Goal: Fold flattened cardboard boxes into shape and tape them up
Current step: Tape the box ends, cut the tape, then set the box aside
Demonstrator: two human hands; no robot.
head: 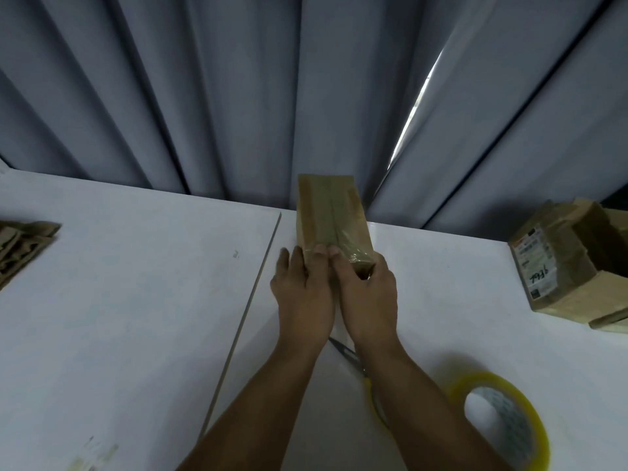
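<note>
Cardboard box (331, 212), one, taped along its top, sits mid-table (136, 300) where I watch both hands meet at its near end. My left hand (302, 297) presses it with straight fingers, and my right hand (368, 297) curls round the near right corner. I count one tape roll (489, 377) and one pair of scissors (346, 351) near right, one labelled box (560, 266) far right, and one pile of flattened cardboard (20, 246) left.

Brown cardboard box (326, 212) with a glossy, olive-tinged tape strip (334, 229) running lengthwise; white table (136, 300); blue-grey curtain (238, 96) shaded in vertical folds. The tape roll (475, 380) is translucent yellow around a white core with grey print. The second box (577, 283) is brown, its white label (535, 263) carrying a red band and black handwriting.
</note>
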